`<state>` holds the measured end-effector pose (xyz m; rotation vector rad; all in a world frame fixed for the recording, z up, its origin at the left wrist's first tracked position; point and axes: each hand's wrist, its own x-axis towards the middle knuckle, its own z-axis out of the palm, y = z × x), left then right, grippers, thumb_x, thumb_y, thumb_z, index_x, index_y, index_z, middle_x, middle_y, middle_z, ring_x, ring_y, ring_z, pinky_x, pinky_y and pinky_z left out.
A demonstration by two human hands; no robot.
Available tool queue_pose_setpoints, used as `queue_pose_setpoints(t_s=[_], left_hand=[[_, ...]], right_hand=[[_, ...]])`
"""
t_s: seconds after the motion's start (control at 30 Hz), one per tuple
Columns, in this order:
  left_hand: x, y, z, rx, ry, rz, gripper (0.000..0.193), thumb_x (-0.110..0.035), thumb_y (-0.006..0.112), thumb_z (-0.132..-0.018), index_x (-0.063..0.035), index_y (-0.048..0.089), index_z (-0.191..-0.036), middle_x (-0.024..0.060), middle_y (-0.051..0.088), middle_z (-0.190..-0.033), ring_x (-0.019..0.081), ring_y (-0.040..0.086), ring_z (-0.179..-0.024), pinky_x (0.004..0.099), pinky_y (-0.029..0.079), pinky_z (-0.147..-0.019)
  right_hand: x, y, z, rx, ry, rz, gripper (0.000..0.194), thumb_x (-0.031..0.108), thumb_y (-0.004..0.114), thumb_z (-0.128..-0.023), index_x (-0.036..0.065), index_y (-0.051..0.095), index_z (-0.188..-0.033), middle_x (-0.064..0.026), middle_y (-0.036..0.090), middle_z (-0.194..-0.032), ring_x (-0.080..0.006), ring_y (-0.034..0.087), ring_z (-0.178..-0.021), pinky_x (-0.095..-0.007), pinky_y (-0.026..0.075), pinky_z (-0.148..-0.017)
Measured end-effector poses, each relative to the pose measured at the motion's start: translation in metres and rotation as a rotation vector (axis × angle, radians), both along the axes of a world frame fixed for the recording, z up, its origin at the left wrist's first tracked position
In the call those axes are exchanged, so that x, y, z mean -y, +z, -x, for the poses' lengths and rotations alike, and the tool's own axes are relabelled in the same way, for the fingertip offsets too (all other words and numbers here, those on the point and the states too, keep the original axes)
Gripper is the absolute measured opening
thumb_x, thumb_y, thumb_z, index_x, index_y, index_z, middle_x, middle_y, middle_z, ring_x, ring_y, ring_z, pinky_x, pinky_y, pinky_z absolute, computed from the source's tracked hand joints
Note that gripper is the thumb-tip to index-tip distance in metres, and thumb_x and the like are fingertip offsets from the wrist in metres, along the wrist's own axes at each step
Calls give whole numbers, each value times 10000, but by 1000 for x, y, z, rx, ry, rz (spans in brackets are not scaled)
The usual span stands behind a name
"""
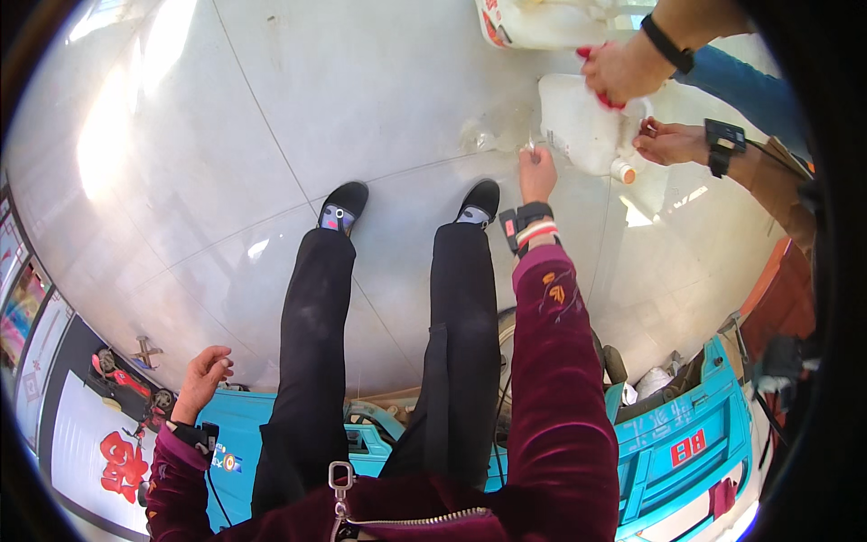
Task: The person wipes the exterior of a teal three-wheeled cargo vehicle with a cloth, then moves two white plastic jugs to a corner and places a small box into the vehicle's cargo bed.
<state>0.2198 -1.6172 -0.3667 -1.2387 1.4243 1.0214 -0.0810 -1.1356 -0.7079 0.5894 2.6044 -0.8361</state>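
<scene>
My right hand (538,175) is stretched forward at the upper right, its fingers closed on a small, thin, shiny object (532,146) too small to identify. Just beyond it lies a white plastic jug (576,122) on its side, with an orange cap (629,176). A piece of clear plastic (479,137) lies on the tiled floor left of that hand. Far from these, at the lower left, my left hand (204,379) hangs with its fingers loosely curled, above a turquoise vehicle panel; nothing shows in it.
Another person's hands (626,71) are at the jug, one on a red item. A second white container (542,24) stands at the top. Behind me are a turquoise cargo vehicle (684,440), a red-and-black toy-like vehicle (129,386) at left, and a reddish-brown panel (779,291) at right.
</scene>
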Motion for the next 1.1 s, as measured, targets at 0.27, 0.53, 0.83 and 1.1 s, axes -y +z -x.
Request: queue_pose_setpoints(t_s=[0.27, 0.53, 0.83, 1.1], left_hand=[[-16, -15, -36, 156, 16, -22, 223, -118, 496, -868, -26, 520, -1070, 62, 613, -855, 133, 594, -730, 255, 472, -645], [-32, -23, -15, 189, 42, 0, 218, -112, 511, -866, -24, 539, -1063, 62, 615, -866, 143, 606, -762, 255, 478, -652], [-34, -22, 0, 209, 45, -3, 212, -130, 521, -873, -21, 540, -1053, 67, 614, -860, 148, 605, -762, 260, 478, -654], [-36, -21, 11, 158, 8, -37, 217, -130, 510, -878, -24, 533, -1066, 55, 609, -860, 132, 596, -751, 249, 472, -657]], right_hand=[[1, -81, 10, -9, 97, -108, 824, 385, 730, -611, 36, 353, -1255, -183, 353, -1301, -337, 324, -1208, -406, 323, -971], [52, -81, 25, 188, 10, -189, 1099, 411, 791, -532, 156, 135, -1375, -142, 188, -1402, -294, 201, -1292, -520, 321, -948], [55, -106, 11, 84, 161, -221, 337, 143, 626, -724, 38, 498, -1017, -169, 513, -1053, -341, 523, -957, -413, 445, -786], [26, -93, 7, 61, 23, 103, 254, 175, 578, -746, 5, 552, -933, -163, 610, -825, -299, 587, -800, -355, 455, -705]])
